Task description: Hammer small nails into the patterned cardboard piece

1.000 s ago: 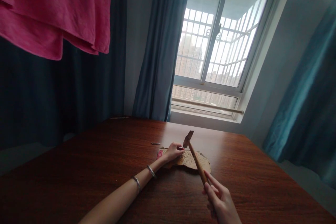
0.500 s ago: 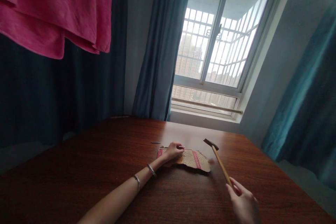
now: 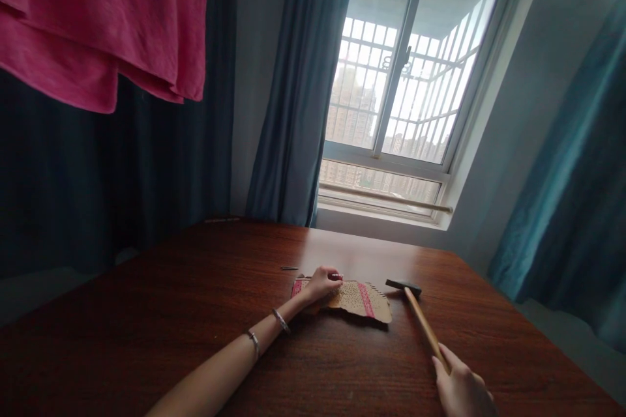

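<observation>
My right hand (image 3: 463,381) is wrapped round the wooden handle of a hammer (image 3: 423,322). Its dark metal head is to the right of a torn piece of cardboard (image 3: 353,298), apart from it. Small dark dots cover the cardboard, which has pink bands near both ends and a jagged upper right edge. On its left part rests my left hand (image 3: 324,283), fingers curled closed; whatever they pinch, if anything, is hidden. Two silver bracelets circle that arm. A thin metal piece (image 3: 289,268), like a nail, lies just beyond the cardboard.
All this lies on a brown wooden table (image 3: 147,313). Behind it are a blue curtain (image 3: 288,111) and a barred window (image 3: 391,91) with a pale rail. A pink cloth (image 3: 147,26) hangs at upper left. Another blue curtain (image 3: 557,176) hangs at right.
The hammer and my right hand have moved to the right and slightly down, and the hammer head has turned. My left hand and the cardboard have stayed in place.
</observation>
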Demonstrator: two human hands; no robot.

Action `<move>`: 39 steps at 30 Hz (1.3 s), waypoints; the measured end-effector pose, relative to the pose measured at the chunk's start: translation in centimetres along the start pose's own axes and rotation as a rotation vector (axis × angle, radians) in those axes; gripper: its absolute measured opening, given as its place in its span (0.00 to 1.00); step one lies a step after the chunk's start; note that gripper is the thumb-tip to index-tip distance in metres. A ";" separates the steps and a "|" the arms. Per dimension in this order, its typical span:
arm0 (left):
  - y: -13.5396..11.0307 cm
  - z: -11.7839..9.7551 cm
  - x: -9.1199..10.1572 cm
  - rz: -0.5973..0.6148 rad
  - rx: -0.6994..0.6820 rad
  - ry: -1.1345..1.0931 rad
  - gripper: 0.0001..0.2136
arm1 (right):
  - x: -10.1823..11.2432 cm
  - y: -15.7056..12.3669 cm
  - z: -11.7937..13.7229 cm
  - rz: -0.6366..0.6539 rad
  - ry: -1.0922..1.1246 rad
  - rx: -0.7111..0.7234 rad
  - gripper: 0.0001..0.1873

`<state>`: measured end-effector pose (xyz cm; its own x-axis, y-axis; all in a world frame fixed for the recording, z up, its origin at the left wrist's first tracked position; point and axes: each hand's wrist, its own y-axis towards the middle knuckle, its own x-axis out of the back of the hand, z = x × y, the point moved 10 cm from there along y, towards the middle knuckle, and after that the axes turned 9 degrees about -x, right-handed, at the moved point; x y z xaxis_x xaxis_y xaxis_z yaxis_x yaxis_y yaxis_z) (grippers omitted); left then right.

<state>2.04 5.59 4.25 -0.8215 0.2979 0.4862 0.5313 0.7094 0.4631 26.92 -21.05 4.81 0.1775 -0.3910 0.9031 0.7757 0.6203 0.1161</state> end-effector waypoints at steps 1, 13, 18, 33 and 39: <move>0.0 0.0 0.0 0.002 -0.001 -0.001 0.12 | -0.1 0.0 0.0 0.010 -0.007 -0.005 0.23; -0.3 0.0 0.1 -0.001 0.054 -0.027 0.11 | -1.4 0.8 -1.1 0.084 -0.013 -0.049 0.22; -0.2 0.3 -0.3 0.006 0.036 -0.096 0.12 | -2.2 1.2 -1.8 0.023 -0.014 -0.026 0.20; 2.3 0.9 7.1 -0.063 0.208 -0.109 0.16 | -2.8 0.4 -1.0 0.024 -0.063 0.059 0.21; 0.8 5.3 14.9 0.044 0.422 0.520 0.06 | -0.2 0.3 3.5 -0.039 -0.116 0.141 0.20</move>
<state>-10.83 14.03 7.89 -0.5381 0.0605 0.8407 0.3489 0.9240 0.1568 24.99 -18.45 6.07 0.0719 -0.3409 0.9373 0.6870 0.6983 0.2013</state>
